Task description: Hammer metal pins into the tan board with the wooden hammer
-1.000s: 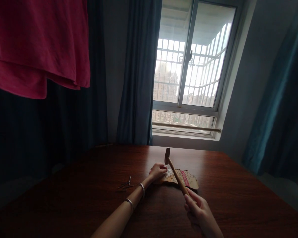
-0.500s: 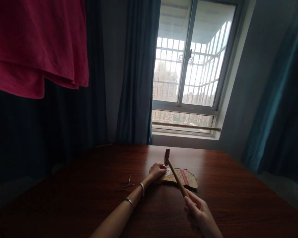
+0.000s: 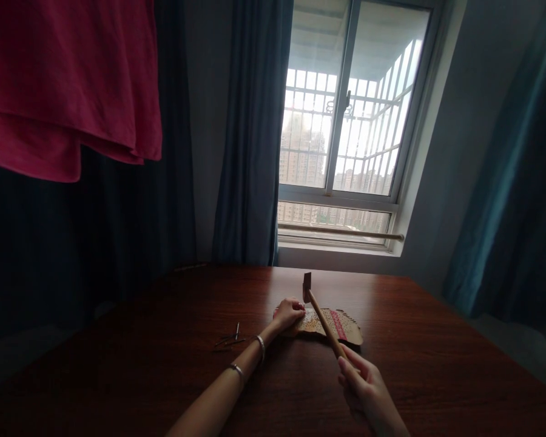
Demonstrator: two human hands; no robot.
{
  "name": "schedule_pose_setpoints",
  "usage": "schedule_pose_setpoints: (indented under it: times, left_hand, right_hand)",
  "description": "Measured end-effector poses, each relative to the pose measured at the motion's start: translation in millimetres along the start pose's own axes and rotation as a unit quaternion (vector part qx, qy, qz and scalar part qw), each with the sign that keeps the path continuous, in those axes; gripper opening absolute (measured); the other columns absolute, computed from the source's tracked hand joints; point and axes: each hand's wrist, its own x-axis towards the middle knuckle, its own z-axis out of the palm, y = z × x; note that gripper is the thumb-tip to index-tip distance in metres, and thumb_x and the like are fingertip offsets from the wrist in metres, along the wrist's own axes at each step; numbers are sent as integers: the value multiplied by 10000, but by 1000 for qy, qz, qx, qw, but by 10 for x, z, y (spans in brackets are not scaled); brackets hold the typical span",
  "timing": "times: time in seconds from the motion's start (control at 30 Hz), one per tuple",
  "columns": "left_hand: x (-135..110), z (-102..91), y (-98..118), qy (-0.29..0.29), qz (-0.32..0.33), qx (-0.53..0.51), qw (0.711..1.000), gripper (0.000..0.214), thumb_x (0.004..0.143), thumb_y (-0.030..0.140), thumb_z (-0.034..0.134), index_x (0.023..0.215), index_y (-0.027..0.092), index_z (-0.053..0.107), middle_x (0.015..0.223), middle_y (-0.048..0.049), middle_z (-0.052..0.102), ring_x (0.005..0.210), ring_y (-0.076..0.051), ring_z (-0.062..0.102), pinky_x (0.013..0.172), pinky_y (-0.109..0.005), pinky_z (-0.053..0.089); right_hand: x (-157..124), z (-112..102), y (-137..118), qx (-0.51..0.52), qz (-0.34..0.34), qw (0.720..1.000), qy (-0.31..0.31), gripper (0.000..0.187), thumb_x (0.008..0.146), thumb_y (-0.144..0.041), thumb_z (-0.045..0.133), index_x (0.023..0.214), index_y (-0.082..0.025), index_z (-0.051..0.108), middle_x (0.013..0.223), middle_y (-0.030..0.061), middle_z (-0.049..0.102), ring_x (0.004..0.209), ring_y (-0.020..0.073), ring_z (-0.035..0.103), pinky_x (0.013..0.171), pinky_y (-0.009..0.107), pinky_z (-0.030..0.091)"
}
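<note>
Before you spreads a glossy reddish-brown wooden table point(image 3: 418, 364) with dark grain, a pale sheen of daylight on its far side. Beyond it stands a metal-framed sliding window point(image 3: 321, 152), with white bars and tall buildings outside the glass. A dark blue fabric curtain point(image 3: 255, 133) hangs in folds beside the window, and a second, teal-blue curtain point(image 3: 495, 182) hangs at the far right. At the upper left, close to your view, drops a deep pink cloth point(image 3: 73, 79). Near the middle of the table lies a flattish piece of brown cardboard point(image 3: 312, 326), its near edge wavy and ragged, its far right edge notched like a comb. Small dark specks crowd its surface; a magenta band crosses it toward the right, and whitish and orange patches show beside your fingers. Over it slants a hammer point(image 3: 326, 325) with a slim, light-brown wooden handle and a small dark head, the head raised just above your left fingertips. Your right hand point(image 3: 364, 379) is wrapped around the lower end of that handle. Your left hand point(image 3: 290, 314) rests at the cardboard's left part, fingertips drawn together in a narrow pinch; what they may grip is too small to tell. Two silvery bangles point(image 3: 261, 349) circle your left wrist and forearm. Left of that forearm, a few thin, dark metal nails point(image 3: 237, 331) lie loosely crossed on the table.
</note>
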Motion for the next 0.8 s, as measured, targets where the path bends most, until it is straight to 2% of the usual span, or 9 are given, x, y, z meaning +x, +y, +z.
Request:
schedule_pose_setpoints:
  times: [0.2, 0.33, 0.6, 0.8]
  left_hand:
    - [-66, -77, 111, -17, -39, -24, 999, 215, 600, 304, 630, 700, 118, 673, 748, -59, 672, 729, -189, 588, 623, -241, 400]
    - [-87, -73, 150, 0, -52, -27, 998, 204, 594, 299, 629, 698, 130, 678, 735, -58, 680, 744, -200, 595, 623, -242, 407]
    - [-53, -30, 88, 11, -52, -27, 998, 212, 595, 304, 629, 704, 132, 688, 750, -62, 686, 750, -209, 605, 619, -245, 415]
    - [-30, -21, 61, 7, -63, -25, 998, 211, 590, 304, 640, 697, 127, 685, 755, -59, 687, 729, -193, 604, 602, -231, 409]
  right_hand:
    - [-34, 14, -63, 11, -13, 1000, 8, 699, 648, -550, 640, 1195, -156, 455, 500, -98, 370, 323, -7, 193, 298, 117, 117]
    - [9, -29, 5, 3, -12, 1000, 14, 730, 648, -566, 632, 1210, -147, 429, 497, -99, 375, 327, -8, 189, 298, 112, 123]
    - [25, -16, -34, -9, -13, 1000, 19, 668, 682, -549, 609, 1197, -160, 438, 519, -90, 392, 333, -7, 184, 289, 116, 147]
    - [35, 34, -65, -3, -4, 1000, 8, 677, 650, -542, 637, 1176, -155, 460, 501, -93, 390, 323, -6, 197, 288, 117, 139]
